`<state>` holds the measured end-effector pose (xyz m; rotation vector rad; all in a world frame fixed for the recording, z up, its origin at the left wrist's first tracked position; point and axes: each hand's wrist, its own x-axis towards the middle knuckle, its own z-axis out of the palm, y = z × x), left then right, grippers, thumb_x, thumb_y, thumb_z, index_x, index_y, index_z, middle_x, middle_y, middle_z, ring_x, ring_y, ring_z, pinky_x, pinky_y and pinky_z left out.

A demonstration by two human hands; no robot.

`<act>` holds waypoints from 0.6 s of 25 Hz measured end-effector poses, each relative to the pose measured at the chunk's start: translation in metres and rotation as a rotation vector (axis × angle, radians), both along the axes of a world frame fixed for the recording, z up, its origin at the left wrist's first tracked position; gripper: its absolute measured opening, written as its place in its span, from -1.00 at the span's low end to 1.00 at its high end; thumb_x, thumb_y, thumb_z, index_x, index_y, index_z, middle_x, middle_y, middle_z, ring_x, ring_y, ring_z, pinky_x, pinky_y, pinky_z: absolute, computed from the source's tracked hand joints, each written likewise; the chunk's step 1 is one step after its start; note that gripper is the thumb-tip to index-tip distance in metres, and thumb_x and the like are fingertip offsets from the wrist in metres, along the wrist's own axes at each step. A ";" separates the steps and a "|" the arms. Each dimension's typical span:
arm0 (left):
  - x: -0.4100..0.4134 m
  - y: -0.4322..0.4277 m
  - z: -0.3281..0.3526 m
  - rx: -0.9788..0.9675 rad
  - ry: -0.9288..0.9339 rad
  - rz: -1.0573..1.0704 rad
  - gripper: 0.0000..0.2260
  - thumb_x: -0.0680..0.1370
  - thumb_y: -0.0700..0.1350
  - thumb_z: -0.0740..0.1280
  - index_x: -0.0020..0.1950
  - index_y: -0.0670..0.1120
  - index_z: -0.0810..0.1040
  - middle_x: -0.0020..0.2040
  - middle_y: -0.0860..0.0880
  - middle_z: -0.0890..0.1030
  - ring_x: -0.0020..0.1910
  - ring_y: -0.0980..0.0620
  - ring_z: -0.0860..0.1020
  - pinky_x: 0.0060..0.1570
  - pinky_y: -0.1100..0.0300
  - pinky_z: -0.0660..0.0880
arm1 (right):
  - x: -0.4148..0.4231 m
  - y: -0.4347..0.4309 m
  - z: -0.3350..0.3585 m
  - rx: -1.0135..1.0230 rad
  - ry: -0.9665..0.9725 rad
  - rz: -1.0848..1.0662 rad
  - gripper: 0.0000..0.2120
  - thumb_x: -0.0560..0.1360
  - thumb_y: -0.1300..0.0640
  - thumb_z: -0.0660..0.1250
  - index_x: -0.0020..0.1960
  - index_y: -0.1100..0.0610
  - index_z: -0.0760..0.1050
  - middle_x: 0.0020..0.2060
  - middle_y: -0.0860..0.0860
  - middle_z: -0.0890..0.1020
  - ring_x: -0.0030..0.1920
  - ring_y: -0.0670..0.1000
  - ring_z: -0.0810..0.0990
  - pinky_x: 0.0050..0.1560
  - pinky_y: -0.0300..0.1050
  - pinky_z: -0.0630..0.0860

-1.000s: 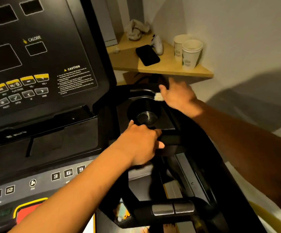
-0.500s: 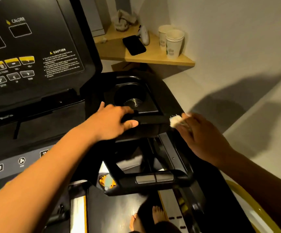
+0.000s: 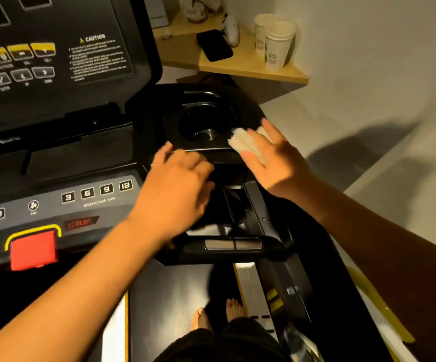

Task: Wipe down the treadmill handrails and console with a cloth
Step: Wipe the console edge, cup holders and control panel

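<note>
Our right hand (image 3: 274, 163) pinches a small, pale, folded cloth (image 3: 244, 143) beside the cup holder (image 3: 198, 118); our left hand (image 3: 177, 189) is too blurred to tell.

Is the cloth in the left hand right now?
No, the white cloth is held in the right hand beside the cup holder, and the left hand shows no cloth.

the cloth (image 3: 245, 146) is plain off-white. the console (image 3: 55, 105) is black with white lettering and a row of yellow-topped keys (image 3: 19, 50). its grey strip (image 3: 55, 209) carries black number keys with white digits. the stop pad (image 3: 32, 249) is red, ringed in yellow. the handrail (image 3: 198, 250) is black with two silver plates. the shelf (image 3: 250, 66) is pale wood, the phone (image 3: 214, 45) black, the paper cups (image 3: 277, 45) white with a green mark.
</note>
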<state>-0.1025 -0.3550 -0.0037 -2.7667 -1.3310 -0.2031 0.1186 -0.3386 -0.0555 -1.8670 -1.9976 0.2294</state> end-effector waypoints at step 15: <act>0.014 -0.099 -0.064 -0.071 0.032 -0.024 -0.77 0.41 -0.12 0.43 0.05 -0.08 0.60 -0.18 -0.03 0.57 -0.19 -0.07 0.47 -0.25 0.06 0.41 | -0.038 -0.035 -0.007 -0.056 -0.624 0.490 -0.70 0.48 0.05 0.37 0.15 0.17 0.56 0.17 0.09 0.58 0.17 0.12 0.52 0.07 0.01 0.49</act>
